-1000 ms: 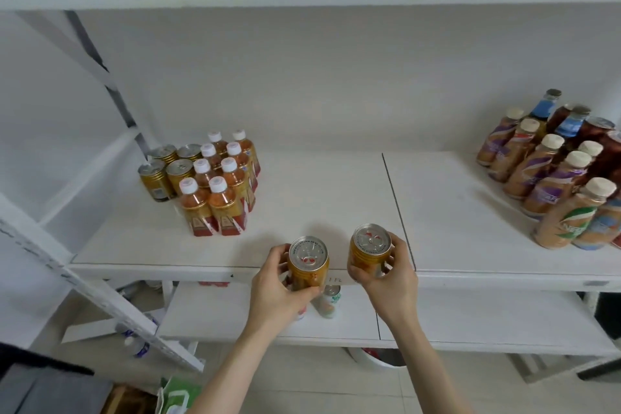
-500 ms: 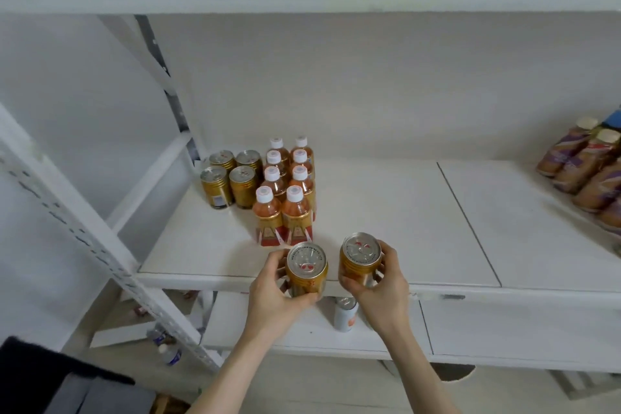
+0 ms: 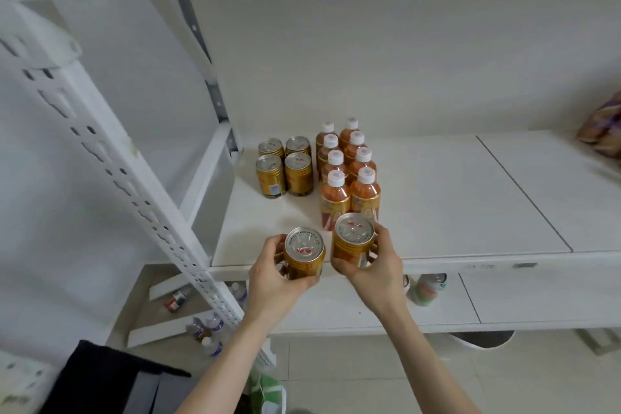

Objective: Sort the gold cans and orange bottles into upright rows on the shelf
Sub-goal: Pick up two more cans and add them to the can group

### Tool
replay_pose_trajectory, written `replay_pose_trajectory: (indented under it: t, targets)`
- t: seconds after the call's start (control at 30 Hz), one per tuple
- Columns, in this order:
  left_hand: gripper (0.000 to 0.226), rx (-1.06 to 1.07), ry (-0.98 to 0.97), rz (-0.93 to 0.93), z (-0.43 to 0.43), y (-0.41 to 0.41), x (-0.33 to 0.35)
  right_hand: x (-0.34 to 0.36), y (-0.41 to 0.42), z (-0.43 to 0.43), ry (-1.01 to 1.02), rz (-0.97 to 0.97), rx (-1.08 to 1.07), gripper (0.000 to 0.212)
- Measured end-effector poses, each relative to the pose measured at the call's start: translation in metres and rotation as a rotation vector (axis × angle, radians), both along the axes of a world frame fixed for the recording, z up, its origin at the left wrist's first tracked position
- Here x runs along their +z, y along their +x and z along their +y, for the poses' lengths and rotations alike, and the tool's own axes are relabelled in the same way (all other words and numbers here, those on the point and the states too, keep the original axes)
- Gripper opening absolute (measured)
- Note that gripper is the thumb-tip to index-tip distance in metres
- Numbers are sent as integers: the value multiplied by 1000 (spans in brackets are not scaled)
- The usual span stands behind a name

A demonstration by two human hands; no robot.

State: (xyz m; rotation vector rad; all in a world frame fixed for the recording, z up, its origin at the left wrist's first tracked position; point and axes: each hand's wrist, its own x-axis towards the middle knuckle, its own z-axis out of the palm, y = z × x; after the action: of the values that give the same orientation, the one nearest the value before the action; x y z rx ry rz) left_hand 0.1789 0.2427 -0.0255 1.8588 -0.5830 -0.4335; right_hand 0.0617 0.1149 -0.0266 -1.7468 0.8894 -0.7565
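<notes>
White shelf (image 3: 437, 212) under a pale wall, perforated upright post (image 3: 111, 158) at left; four gold cans (image 3: 285, 165) stand upright in a two-by-two block near the back left; eight orange bottles (image 3: 349, 171) stand in two rows just beside them, white caps up. Left hand (image 3: 275, 274) wrapped around a gold can (image 3: 304, 257) at the shelf's front edge; right hand (image 3: 376, 267) wrapped around a second gold can (image 3: 353, 242) beside it, directly before the front bottles; both upright.
</notes>
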Motion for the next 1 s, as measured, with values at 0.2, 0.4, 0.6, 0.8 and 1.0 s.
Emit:
replay_pose_trajectory:
  t: [0.2, 0.4, 0.6, 0.8, 1.0]
  targets:
    - [75, 41, -5, 15, 10, 50, 2, -2, 51, 21, -11, 21, 70, 78]
    - [75, 65, 53, 23, 2, 91, -1, -12, 100, 18, -36, 46, 86, 73]
    - [75, 64, 106, 72, -8, 123, -15, -30, 134, 12, -19, 102, 60, 67]
    - [78, 15, 78, 128, -22, 144, -25, -36, 152, -1, -7, 117, 49, 68]
    - [80, -38, 140, 27, -37, 160, -25, -39, 165, -12, 1, 212, 58, 65]
